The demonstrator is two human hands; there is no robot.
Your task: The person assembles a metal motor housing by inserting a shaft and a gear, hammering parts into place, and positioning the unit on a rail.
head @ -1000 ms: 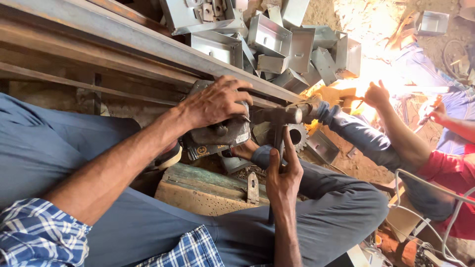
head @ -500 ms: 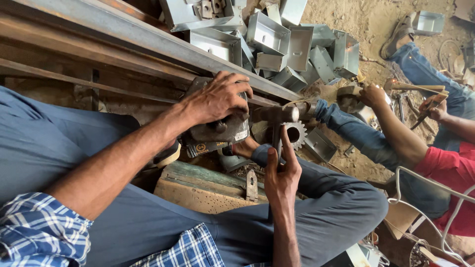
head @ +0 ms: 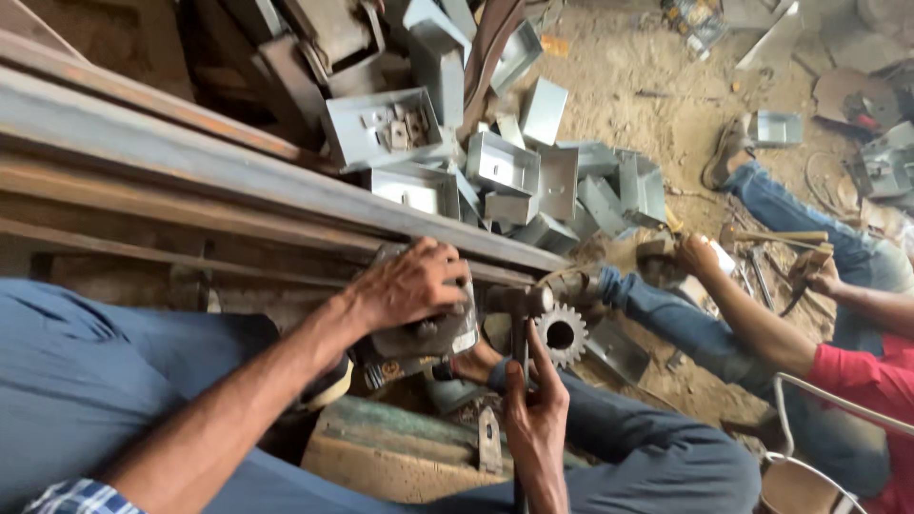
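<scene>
My left hand (head: 411,284) presses palm-down on a grey folded sheet-metal box (head: 433,333) that rests against a long rusty steel beam (head: 190,167). My right hand (head: 535,414) is wrapped around the handle of a hammer (head: 519,328). Its steel head points up just right of the box, touching or nearly touching it. A toothed gear wheel (head: 562,333) lies on the ground beside the hammer head. My legs in blue trousers frame the work.
A heap of similar grey metal boxes (head: 495,167) lies behind the beam. At the right sits a co-worker in a red shirt (head: 871,385), hands (head: 700,257) on a part, a hammer (head: 781,238) nearby. Scrap litters the sandy ground (head: 647,86).
The view has tilted, showing more of the box heap and ground. My left hand stays on the box and my right hand stays on the hammer handle. The co-worker's hands have shifted.
</scene>
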